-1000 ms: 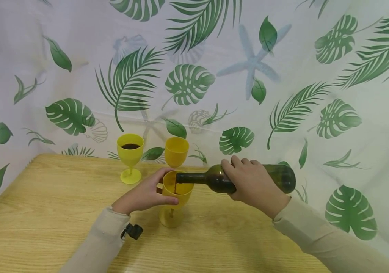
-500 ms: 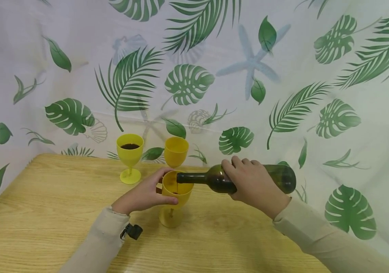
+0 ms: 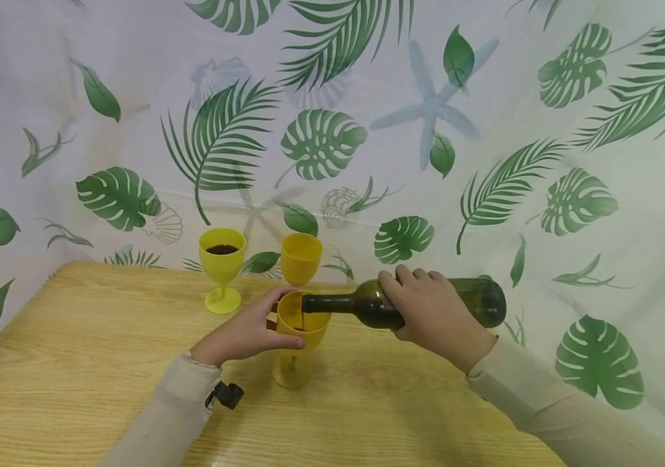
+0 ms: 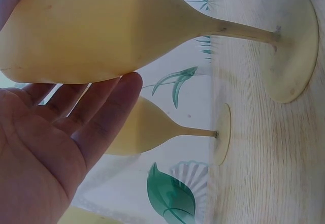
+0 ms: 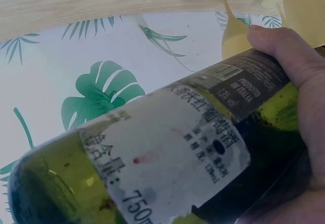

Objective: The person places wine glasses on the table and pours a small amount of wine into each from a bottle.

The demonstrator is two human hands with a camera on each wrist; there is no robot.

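My right hand [image 3: 428,308] grips a dark green wine bottle [image 3: 379,305] round its body, holding it almost level. The bottle's mouth lies over the rim of a yellow goblet [image 3: 309,340], and a thin dark stream runs down inside the bowl. My left hand [image 3: 251,331] holds that goblet by its bowl, thumb in front and fingers behind. In the left wrist view the goblet's foot [image 4: 292,46] is on the table, and several fingertips [image 4: 129,84] touch the bowl. White labels with print cover the bottle [image 5: 167,153] in the right wrist view.
A second yellow goblet [image 3: 221,269] with dark liquid in it stands at the back left of the wooden table [image 3: 105,363]. Another goblet [image 3: 302,259] stands behind the held one. A leaf-printed curtain [image 3: 332,143] hangs at the table's back edge.
Both hands, the bottle and the goblets keep nearly the same places. The dark stream has become thinner and hangs slightly further right in the bowl than one second ago.
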